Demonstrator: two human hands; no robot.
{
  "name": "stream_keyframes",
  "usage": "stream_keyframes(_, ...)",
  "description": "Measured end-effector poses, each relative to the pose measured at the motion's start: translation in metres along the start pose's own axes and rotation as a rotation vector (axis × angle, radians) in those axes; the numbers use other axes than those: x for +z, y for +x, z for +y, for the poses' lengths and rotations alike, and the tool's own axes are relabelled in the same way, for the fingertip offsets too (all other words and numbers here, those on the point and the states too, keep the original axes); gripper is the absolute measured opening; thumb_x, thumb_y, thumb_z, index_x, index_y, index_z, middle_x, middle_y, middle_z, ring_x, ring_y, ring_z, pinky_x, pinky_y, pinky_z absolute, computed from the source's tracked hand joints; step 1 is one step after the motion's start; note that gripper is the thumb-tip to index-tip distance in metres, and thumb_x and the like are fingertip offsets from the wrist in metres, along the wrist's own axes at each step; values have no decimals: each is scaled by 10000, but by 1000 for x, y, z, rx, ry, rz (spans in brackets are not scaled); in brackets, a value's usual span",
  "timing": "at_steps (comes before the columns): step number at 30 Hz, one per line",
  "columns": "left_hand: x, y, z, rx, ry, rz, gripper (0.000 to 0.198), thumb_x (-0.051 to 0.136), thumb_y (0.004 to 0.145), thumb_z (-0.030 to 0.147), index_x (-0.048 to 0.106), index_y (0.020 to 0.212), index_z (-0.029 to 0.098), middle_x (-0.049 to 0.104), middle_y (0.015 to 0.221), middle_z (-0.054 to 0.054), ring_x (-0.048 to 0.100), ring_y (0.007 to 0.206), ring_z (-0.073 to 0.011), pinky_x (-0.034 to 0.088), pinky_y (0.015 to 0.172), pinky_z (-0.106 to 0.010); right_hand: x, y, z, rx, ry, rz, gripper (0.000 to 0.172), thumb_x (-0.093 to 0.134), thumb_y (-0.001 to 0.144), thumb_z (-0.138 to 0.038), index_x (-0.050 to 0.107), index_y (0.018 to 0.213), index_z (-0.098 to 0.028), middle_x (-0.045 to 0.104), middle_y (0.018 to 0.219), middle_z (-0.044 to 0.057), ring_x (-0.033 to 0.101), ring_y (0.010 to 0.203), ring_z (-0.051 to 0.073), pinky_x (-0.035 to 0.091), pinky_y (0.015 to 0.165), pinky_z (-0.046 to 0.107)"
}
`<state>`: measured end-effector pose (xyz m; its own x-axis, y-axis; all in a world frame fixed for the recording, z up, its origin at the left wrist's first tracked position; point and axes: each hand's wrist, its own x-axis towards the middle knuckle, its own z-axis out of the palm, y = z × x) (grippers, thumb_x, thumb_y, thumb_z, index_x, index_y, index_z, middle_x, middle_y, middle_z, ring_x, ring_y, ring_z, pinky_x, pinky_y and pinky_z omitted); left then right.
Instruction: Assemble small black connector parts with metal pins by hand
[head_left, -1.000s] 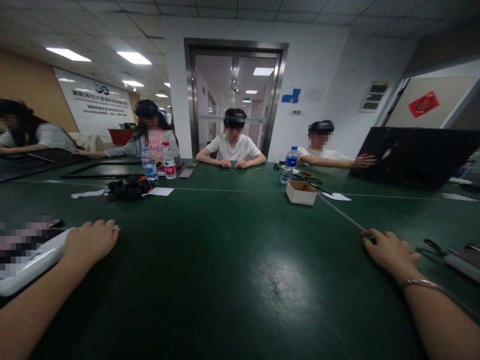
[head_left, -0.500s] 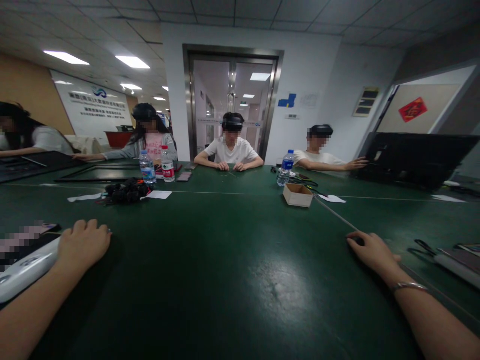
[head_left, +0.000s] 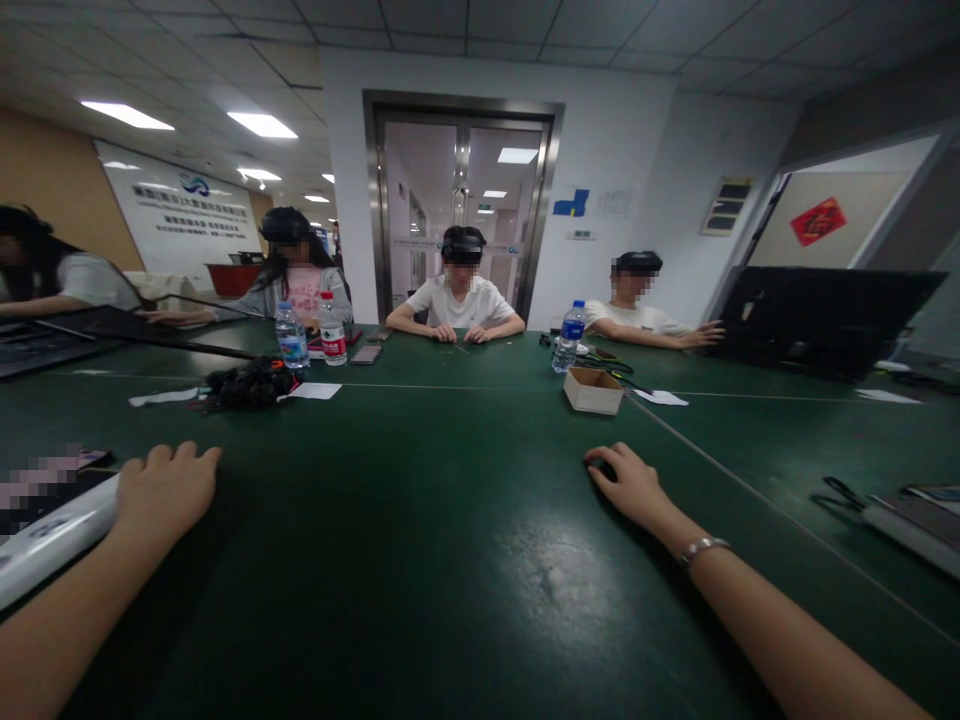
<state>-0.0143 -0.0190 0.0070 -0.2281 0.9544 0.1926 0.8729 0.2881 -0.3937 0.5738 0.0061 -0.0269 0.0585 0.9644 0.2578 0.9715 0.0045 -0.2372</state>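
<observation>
My left hand (head_left: 165, 487) rests on the green table (head_left: 390, 520) at the left, palm down with its fingers curled under. Beside and partly behind its wrist lies a long white object (head_left: 60, 540) with grey round marks. What sits under the fingers is hidden. My right hand (head_left: 626, 482), a silver bracelet (head_left: 703, 550) on its wrist, is low over the table right of centre. Thumb and fingers are bent around a small dark spot that I cannot make out. The nearest thing beyond it is a small open cardboard box (head_left: 594, 398).
Several people in headsets sit across the table. Bottles (head_left: 571, 338), a heap of black cables (head_left: 251, 383) and paper slips (head_left: 315, 391) lie toward the far side. A large black screen (head_left: 825, 320) stands at the right, with a grey flat item (head_left: 915, 530) nearer me.
My right hand has moved left across the table, toward the middle. My left hand stays nearly in place. At the far left, the dark frame by another person has been tilted up.
</observation>
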Motion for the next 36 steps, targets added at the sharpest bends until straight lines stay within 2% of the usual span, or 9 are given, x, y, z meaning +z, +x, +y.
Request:
stream_keyframes(2,0,0,6,37,55,90,423,266,900,172,599,1161,187,620,1123,-132,536,988,-298,406,741,-359,7,3,-15,-38,-7,12,233,476,857,-265,636,1025,-248,550,1000,70,528,959,224,358,711,306)
stream_keyframes(5,-5,3,32,220,108,282,468,260,865,64,565,1200,182,612,1115,-124,536,964,-276,404,747,-353,20,11,-46,-75,-4,18,251,479,853,-245,626,1056,-259,552,1025,80,499,974,242,345,744,326)
stream_keyframes(9,-27,10,106,490,-98,367,483,311,822,20,576,1184,198,594,1123,-139,533,999,-281,405,800,-390,41,28,-101,-102,104,-5,238,496,864,-292,609,1073,-267,560,1067,79,478,1018,254,342,820,366)
stream_keyframes(14,-67,4,232,617,-638,179,399,383,863,174,505,1235,252,566,1181,-80,534,1057,-214,411,889,-340,57,49,-155,-23,450,-40,239,480,874,-326,577,1074,-239,580,1104,73,487,1065,246,331,915,409)
stream_keyframes(17,-87,-6,290,605,-854,26,429,508,815,370,482,1224,242,557,1210,-82,520,1102,-256,409,912,-389,59,56,-156,63,726,-9,229,443,878,-319,532,1072,-237,591,1042,42,532,1001,195,386,893,359)
stream_keyframes(19,-96,-11,313,583,-961,-15,497,577,758,460,493,1187,223,576,1192,-98,524,1104,-295,404,913,-433,59,60,-148,88,936,-29,257,426,874,-358,488,1095,-241,586,916,16,569,873,169,448,798,320)
stream_keyframes(23,-99,-10,324,526,-1171,-24,525,662,699,486,512,1128,223,627,1128,-97,577,1045,-300,411,895,-440,62,63,-139,175,1331,-111,309,458,843,-419,426,1106,-260,522,746,-29,567,661,150,483,615,292)
stream_keyframes(30,-82,0,318,546,-1438,-51,398,664,733,252,502,1094,208,671,940,-52,635,841,-190,468,765,-307,64,62,-153,144,1446,-174,307,462,842,-419,413,1107,-270,517,753,-20,570,664,147,486,577,278)
stream_keyframes(36,-78,5,305,637,-1459,-30,354,693,698,275,591,1027,196,641,984,-55,605,827,-165,478,760,-285,64,58,-157,222,1638,-221,259,507,825,-379,429,1046,-269,498,768,-18,566,669,142,497,586,279)
